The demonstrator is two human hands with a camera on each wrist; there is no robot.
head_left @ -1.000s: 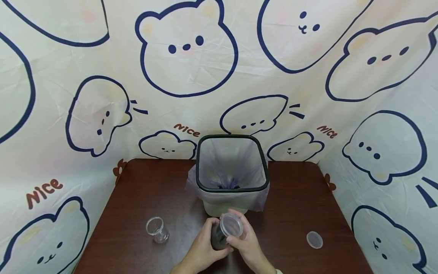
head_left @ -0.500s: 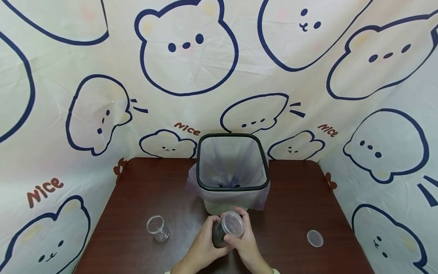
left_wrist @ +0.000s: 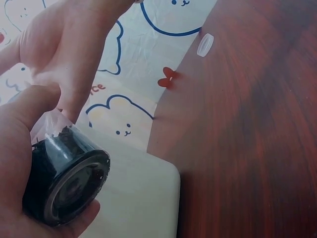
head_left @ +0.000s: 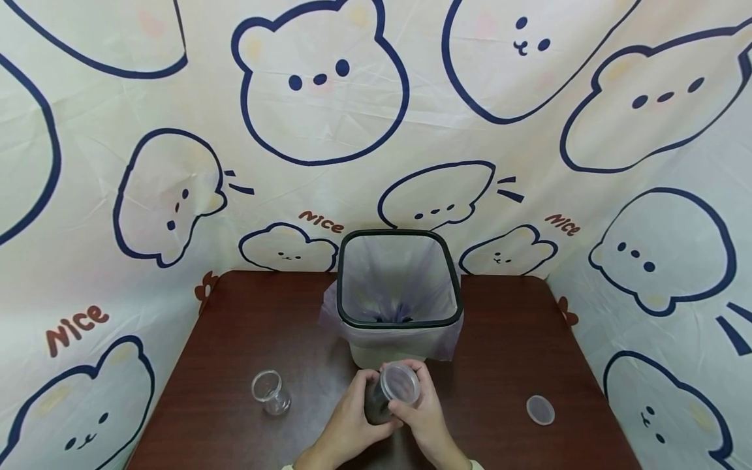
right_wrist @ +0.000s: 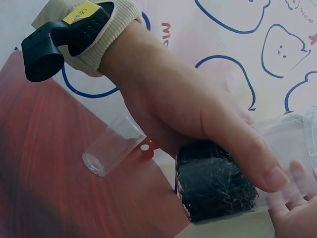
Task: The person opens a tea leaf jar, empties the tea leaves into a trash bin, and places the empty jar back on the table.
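Note:
Both hands are on one clear plastic jar point(head_left: 376, 399), tilted in front of the bin, with dark dried flakes packed at its base end. My left hand point(head_left: 351, 414) grips the jar's body from the left. My right hand point(head_left: 427, 418) has thumb and fingers round the pale translucent top point(head_left: 402, 384). In the left wrist view the round base point(left_wrist: 79, 186) faces the camera, left fingers curled about it. From the right wrist the black flakes point(right_wrist: 213, 183) show through the wall, while the upper part of the jar looks clear.
A bin point(head_left: 376, 356) with a dark rim and purple liner stands just beyond the hands. To the left is a clear empty cup point(head_left: 271, 393); to the right lies a loose translucent lid point(head_left: 540, 410). Patterned cloth point(head_left: 320, 117) hangs behind the brown table point(head_left: 247, 313).
My right hand's fingers have lifted a little and settled again round the top. The jar stays almost in place, still gripped by my left hand.

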